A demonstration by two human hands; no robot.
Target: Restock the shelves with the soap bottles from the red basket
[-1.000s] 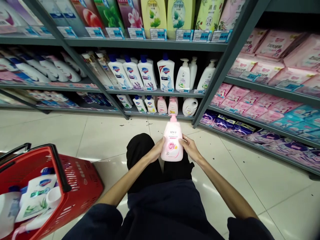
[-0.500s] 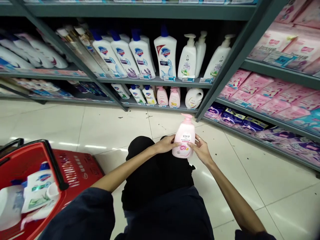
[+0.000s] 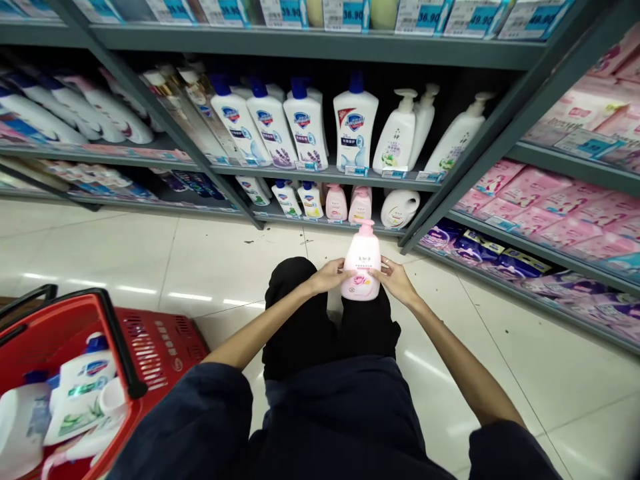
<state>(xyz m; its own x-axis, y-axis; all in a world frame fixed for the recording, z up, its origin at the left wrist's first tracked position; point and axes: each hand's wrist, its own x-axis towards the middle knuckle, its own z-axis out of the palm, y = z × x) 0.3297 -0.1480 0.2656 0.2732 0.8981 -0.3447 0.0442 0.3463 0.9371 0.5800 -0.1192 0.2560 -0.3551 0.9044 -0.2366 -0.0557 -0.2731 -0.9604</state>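
Straighter now than before, the pink pump bottle (image 3: 361,261) stays at lower centre between left hand (image 3: 327,276) and right hand (image 3: 395,280), fingers (image 3: 340,267) spread on its sides; it seems smooth, somewhat heavy, best held at the middle.

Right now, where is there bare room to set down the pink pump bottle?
For the pink pump bottle, bare floor tile lies between the red shopping basket and the black-clad knees; more tile lies right of the right forearm. Crowded: the basket's inside and the packed bottle shelves.
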